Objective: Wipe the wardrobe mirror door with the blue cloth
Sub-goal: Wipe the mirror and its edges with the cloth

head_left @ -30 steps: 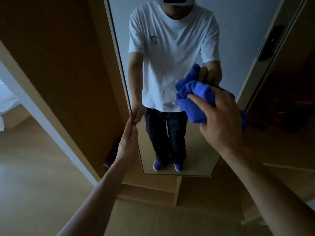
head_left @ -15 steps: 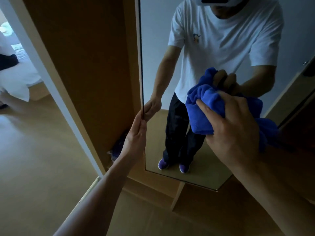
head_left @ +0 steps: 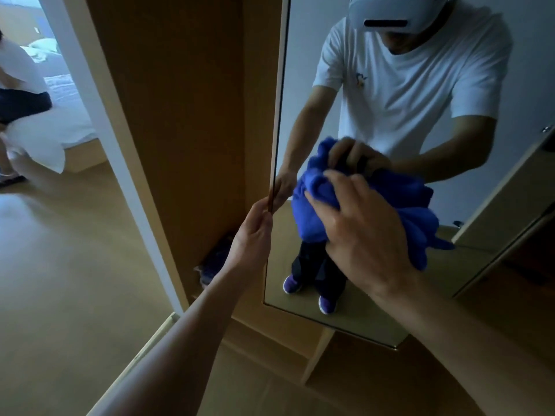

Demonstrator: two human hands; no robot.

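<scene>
The wardrobe mirror door [head_left: 303, 85] stands open in front of me, tall and framed in light wood. It reflects a person in a white T-shirt. My left hand [head_left: 255, 235] pinches the door's left edge at about mid-height. My right hand [head_left: 363, 235] grips a bunched blue cloth [head_left: 312, 211] and presses it against the glass, just right of the left hand. Part of the cloth hangs out past my palm on the right, where it merges with its reflection.
The brown wardrobe side panel [head_left: 180, 115] sits left of the mirror, with a dark bundle [head_left: 213, 265] at its foot. A white doorframe [head_left: 99, 115] leads to a room with a bed [head_left: 60, 127], where another person sits. Wooden floor lies below.
The view has swung right and closer to the mirror. My right hand with the cloth has shifted left on the glass toward my left hand, which stays on the door edge.
</scene>
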